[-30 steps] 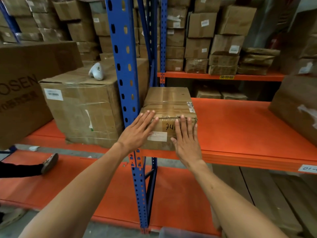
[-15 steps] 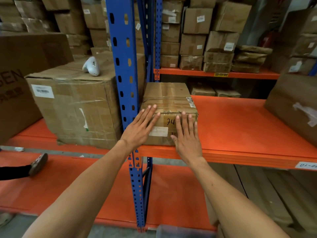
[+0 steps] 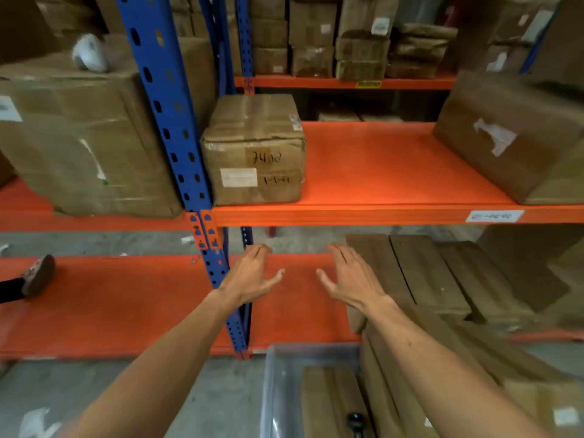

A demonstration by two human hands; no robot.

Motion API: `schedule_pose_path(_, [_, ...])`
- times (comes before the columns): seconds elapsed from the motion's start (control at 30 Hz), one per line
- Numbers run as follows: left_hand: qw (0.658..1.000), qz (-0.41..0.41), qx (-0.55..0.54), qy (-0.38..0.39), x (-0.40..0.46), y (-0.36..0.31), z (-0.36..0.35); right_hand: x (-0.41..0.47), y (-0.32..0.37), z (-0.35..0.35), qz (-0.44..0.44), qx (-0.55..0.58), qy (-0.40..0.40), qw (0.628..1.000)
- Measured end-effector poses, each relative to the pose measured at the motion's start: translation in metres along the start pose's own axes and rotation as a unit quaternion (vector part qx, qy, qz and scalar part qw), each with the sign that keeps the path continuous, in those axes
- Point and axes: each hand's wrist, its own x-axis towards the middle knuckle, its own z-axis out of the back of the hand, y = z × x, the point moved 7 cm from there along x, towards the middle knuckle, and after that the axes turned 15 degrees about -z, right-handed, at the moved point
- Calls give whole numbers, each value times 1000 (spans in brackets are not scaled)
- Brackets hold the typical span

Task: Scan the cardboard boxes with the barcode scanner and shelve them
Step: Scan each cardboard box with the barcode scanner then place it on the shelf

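A small taped cardboard box [image 3: 254, 151] with a white label and handwritten numbers stands on the orange shelf [image 3: 379, 172], right beside the blue upright [image 3: 170, 121]. My left hand [image 3: 249, 275] and my right hand [image 3: 350, 275] hover below the shelf edge, apart from the box, fingers relaxed and holding nothing. A white barcode scanner [image 3: 89, 53] lies on top of the big carton [image 3: 85, 137] at the left. A dark device [image 3: 355, 422] lies in the clear bin [image 3: 278, 390] at the bottom.
A large brown box [image 3: 518, 137] sits at the shelf's right end. Flat cardboard pieces [image 3: 426, 273] are stacked on the lower level. Several boxes fill the far rack. A person's foot [image 3: 38, 275] rests on the lower orange shelf at the left.
Both hands have left the front of the small box and dropped below the shelf edge. The box stays on the shelf. The view has tilted downward.
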Motion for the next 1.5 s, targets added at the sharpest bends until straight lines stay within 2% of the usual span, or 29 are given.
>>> schedule_pose_path(0.2, [991,65,-50,106,-68,-59,-123,-109,-104,-55,-87,10,104,991])
schedule_pose_path(0.4, [959,128,-103,229,-151,-98,-255,-213,-175,-120,-174,16,181,968])
schedule_pose_path(0.53, [939,127,-114,297,-199,-109,-331,-273,-200,-180,-218,28,252,942])
schedule_pose_path(0.73, [929,103,-108,340,-243,-93,-443,-324,-245,-286,-284,7,295,912])
schedule_pose_path(0.9, [925,42,-104,362,-283,-85,-541,-350,-277,-380,-345,22,285,894])
schedule_pose_path(1.0, [923,7,-101,372,-302,-81,-592,-357,-292,-428,-356,19,258,898])
schedule_pose_path(1.17, [926,-63,-103,359,-315,-78,-646,-356,-315,-485,-395,25,214,893])
schedule_pose_path(1.3, [922,-81,-107,362,-319,-73,-675,-354,-324,-510,-444,70,200,871])
schedule_pose_path(1.5, [912,-38,-107,395,-328,-64,-685,-361,-334,-492,-491,162,194,833])
